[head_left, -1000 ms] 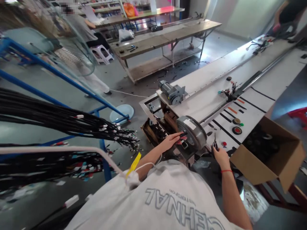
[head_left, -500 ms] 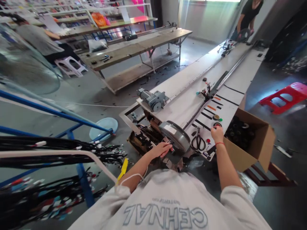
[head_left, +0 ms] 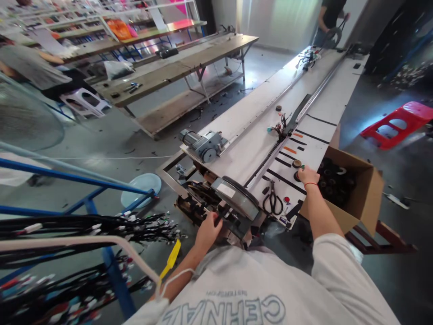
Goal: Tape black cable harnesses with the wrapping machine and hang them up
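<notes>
My right hand (head_left: 308,175) reaches over the right side of the white bench. Its fingers are pinched at a small green round piece (head_left: 302,167); whether the piece is lifted, I cannot tell. Beside the fingertips lie a dark tape roll (head_left: 297,176) and a brownish tape roll (head_left: 297,164). My left hand (head_left: 210,229) is closed at the bench's near end, low beside a big grey wheel (head_left: 235,197) with a white label. What its fingers hold, if anything, is hidden. Black-handled scissors (head_left: 272,202) and a red round piece (head_left: 287,199) lie between the hands.
Black and orange strips (head_left: 290,150) lie across the white bench (head_left: 248,128), near a cable bundle (head_left: 280,128). A grey motor (head_left: 204,145) sits at its left corner. A cardboard box (head_left: 367,194) of black rolls stands right. Cables hang on a blue rack (head_left: 108,266). A person (head_left: 329,18) stands at the far end.
My right hand has shifted from the dark roll to the small green piece. My left hand has moved down and left from the wheel's hub, and its fingers are more curled. The view has turned slightly.
</notes>
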Demonstrator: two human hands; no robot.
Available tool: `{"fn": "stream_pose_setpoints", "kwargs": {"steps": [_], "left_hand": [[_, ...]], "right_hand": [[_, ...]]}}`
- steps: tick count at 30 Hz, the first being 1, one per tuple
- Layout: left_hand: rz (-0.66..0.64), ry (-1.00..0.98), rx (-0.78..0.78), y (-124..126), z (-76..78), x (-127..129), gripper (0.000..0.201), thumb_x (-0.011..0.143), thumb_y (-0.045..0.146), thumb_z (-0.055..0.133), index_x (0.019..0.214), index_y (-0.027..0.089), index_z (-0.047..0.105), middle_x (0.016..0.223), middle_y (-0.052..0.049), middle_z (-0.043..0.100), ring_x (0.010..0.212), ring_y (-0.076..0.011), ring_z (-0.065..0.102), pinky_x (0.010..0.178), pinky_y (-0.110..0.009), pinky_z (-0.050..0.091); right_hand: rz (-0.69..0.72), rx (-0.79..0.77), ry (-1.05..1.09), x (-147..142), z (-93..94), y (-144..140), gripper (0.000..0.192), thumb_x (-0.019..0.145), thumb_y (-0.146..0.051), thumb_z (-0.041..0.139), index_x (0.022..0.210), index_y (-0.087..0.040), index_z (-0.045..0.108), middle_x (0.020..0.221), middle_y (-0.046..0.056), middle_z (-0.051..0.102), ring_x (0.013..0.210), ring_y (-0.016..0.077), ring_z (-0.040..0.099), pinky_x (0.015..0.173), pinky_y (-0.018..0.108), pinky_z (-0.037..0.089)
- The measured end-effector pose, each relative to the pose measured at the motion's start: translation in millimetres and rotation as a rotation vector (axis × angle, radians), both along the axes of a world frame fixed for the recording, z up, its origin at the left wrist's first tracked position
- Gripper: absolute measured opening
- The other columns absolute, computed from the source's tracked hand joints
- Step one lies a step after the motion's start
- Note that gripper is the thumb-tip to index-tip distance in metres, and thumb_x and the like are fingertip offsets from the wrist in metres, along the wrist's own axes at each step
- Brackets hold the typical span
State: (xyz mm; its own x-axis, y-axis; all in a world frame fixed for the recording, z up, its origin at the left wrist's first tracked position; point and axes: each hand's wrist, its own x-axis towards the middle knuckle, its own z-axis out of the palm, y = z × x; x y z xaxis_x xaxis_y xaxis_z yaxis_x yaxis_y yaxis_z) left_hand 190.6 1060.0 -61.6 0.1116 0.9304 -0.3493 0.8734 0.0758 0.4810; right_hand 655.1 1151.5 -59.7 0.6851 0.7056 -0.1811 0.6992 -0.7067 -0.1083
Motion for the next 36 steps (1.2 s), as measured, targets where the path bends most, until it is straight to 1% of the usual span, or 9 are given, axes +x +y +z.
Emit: {"fn": "stream_pose_setpoints", "kwargs": {"steps": [4, 10, 13, 16, 19, 27, 31, 33, 36], "left_hand": [[-0.037, -0.108, -0.186, -13, -8.2, -12, 0.02, 0.089, 0.033, 0.051, 0.082, 0.016, 0.059, 0.078, -0.005, 0.068, 0.077, -0.019, 0.063, 0.069, -0.026, 0.043], [0.024, -0.72, -0.436, -16, 13.3, -46, 0.064, 0.075, 0.081, 0.046, 0.074, 0.018, 0.058, 0.041, 0.008, 0.036, 0.04, -0.0099, 0.032, 0.053, -0.026, 0.038], [-0.096, -0.769, -0.657, -19, 22.9, -55, 0.066, 0.076, 0.081, 0.046, 0.072, 0.017, 0.06, 0.052, 0.0, 0.053, 0.051, -0.0132, 0.048, 0.062, -0.027, 0.044], [-0.204, -0.588, -0.544, -27, 20.1, -49, 0.057, 0.08, 0.073, 0.052, 0.079, 0.017, 0.063, 0.075, -0.004, 0.065, 0.075, -0.0173, 0.057, 0.077, -0.027, 0.044], [-0.087, -0.467, -0.342, -37, 8.4, -37, 0.057, 0.085, 0.072, 0.04, 0.084, 0.019, 0.059, 0.068, 0.001, 0.057, 0.069, -0.0163, 0.052, 0.074, -0.028, 0.042], [-0.03, -0.609, -0.254, -39, 6.4, -29, 0.054, 0.085, 0.067, 0.045, 0.098, 0.017, 0.062, 0.076, -0.002, 0.06, 0.078, -0.0195, 0.055, 0.079, -0.031, 0.043], [0.052, -0.679, -0.216, -24, -1.1, -20, 0.05, 0.086, 0.06, 0.05, 0.108, 0.016, 0.061, 0.067, 0.001, 0.054, 0.07, -0.0179, 0.051, 0.074, -0.03, 0.041], [0.071, -0.725, -0.277, -13, -10.8, -15, 0.05, 0.085, 0.061, 0.051, 0.098, 0.014, 0.062, 0.064, 0.002, 0.052, 0.064, -0.0155, 0.047, 0.068, -0.029, 0.038], [0.059, -0.82, -0.381, 4, -24.1, -14, 0.052, 0.085, 0.066, 0.052, 0.081, 0.014, 0.057, 0.055, 0.005, 0.043, 0.056, -0.0115, 0.038, 0.059, -0.025, 0.034]], "right_hand": [[0.021, -0.033, -0.022, 2, 1.2, 5, 0.037, 0.095, -0.035, 0.043, 0.114, -0.014, 0.066, 0.107, 0.017, 0.066, 0.104, 0.0318, 0.061, 0.089, 0.041, 0.043], [0.051, -0.037, -0.054, -2, 1.9, 7, 0.037, 0.094, -0.034, 0.044, 0.113, -0.011, 0.066, 0.108, 0.019, 0.065, 0.103, 0.0323, 0.061, 0.087, 0.042, 0.044], [0.07, -0.023, -0.061, -4, 0.9, 4, 0.038, 0.093, -0.033, 0.044, 0.116, -0.01, 0.065, 0.112, 0.02, 0.064, 0.105, 0.033, 0.061, 0.088, 0.043, 0.044], [0.083, -0.008, -0.061, -6, 0.0, 2, 0.039, 0.093, -0.032, 0.044, 0.119, -0.01, 0.063, 0.116, 0.02, 0.063, 0.106, 0.0331, 0.06, 0.089, 0.045, 0.044], [0.084, -0.001, -0.054, -8, 0.1, -1, 0.04, 0.093, -0.031, 0.043, 0.121, -0.01, 0.062, 0.116, 0.02, 0.063, 0.106, 0.0332, 0.06, 0.09, 0.045, 0.044], [0.052, 0.013, -0.007, -18, 4.7, -5, 0.042, 0.092, -0.029, 0.045, 0.126, -0.007, 0.058, 0.123, 0.021, 0.059, 0.113, 0.0362, 0.056, 0.094, 0.049, 0.043], [0.051, 0.016, 0.052, -16, 24.7, -3, 0.042, 0.09, -0.029, 0.049, 0.121, -0.003, 0.06, 0.117, 0.025, 0.06, 0.113, 0.04, 0.056, 0.094, 0.051, 0.044], [0.09, 0.053, 0.07, -33, 40.0, -9, 0.045, 0.089, -0.029, 0.049, 0.124, -0.002, 0.057, 0.115, 0.026, 0.061, 0.113, 0.038, 0.056, 0.093, 0.048, 0.045], [0.33, 0.366, 0.244, -101, 55.8, -42, 0.048, 0.093, -0.031, 0.04, 0.135, -0.01, 0.046, 0.111, 0.017, 0.064, 0.096, 0.0257, 0.064, 0.088, 0.036, 0.049]]}}
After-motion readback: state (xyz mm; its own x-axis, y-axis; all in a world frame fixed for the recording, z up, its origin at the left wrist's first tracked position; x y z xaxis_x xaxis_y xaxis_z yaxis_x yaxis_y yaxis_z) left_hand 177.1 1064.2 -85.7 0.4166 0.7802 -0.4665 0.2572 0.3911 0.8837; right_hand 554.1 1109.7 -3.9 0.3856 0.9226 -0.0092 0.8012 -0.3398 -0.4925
